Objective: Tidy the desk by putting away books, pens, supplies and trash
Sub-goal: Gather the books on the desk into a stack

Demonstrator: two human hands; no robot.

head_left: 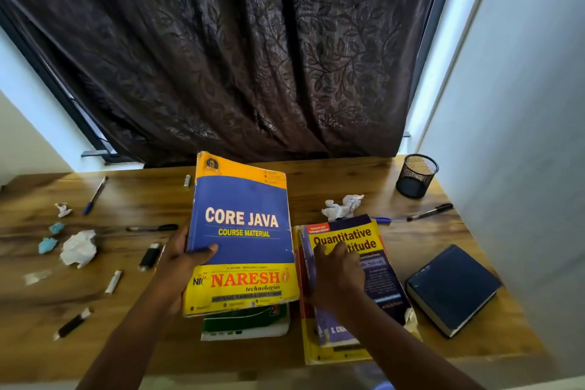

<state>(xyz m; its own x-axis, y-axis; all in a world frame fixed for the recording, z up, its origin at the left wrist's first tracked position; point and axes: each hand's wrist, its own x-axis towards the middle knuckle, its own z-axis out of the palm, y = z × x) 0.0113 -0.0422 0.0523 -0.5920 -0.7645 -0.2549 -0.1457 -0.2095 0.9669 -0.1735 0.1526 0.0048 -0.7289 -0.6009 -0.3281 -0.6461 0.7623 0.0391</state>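
Wooden desk (316,174) under dark curtain (237,41). Core Java book (243,231) lifted w/ far end tilted up, over green book (247,323); gripped at left edge by left hand (182,260), thumb across cover. Right hand (340,275) lay on Quantitative Aptitude book (354,263) mid-desk, fingers bent at its spine edge; grip: can't tell.

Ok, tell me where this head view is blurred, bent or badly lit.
Head view: wide-angle lens bows the dark leaf-patterned curtain and the walls; motion blur smears the black-and-white pens on the wooden desk's left; blue-and-yellow Core Java book stays readable; daylight leaks brightly past the curtain's edges.
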